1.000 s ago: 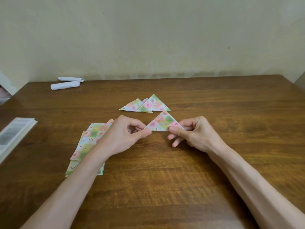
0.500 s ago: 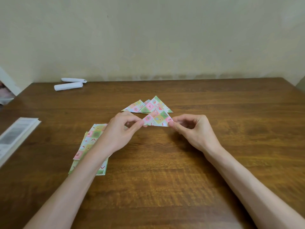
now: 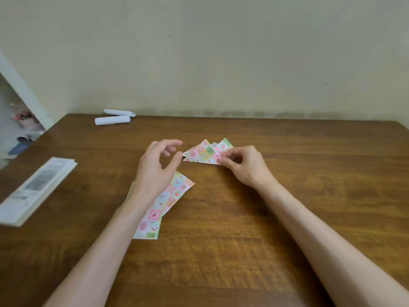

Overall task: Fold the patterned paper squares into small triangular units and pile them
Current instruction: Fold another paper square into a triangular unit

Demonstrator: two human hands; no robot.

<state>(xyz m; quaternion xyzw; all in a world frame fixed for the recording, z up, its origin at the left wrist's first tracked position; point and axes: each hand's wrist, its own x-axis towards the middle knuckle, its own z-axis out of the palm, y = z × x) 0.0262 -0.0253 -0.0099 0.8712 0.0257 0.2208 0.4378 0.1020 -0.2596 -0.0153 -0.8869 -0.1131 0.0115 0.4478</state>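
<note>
A folded patterned triangle [image 3: 202, 155] lies on the pile of folded triangles [image 3: 224, 144] at the middle of the table. My right hand [image 3: 244, 166] pinches its right corner between thumb and forefinger. My left hand [image 3: 158, 165] hovers just left of the triangle with relaxed, spread fingers and holds nothing. A stack of flat patterned paper squares [image 3: 164, 204] lies under my left wrist, partly hidden by the forearm.
Two white paper rolls [image 3: 112, 119] lie at the far left of the brown wooden table [image 3: 309, 185], near the wall. A white booklet [image 3: 36, 187] sits at the table's left edge.
Both hands carried the folded triangle away from me onto the pile. My left hand has let go of its left corner and opened; my right hand still pinches it.
</note>
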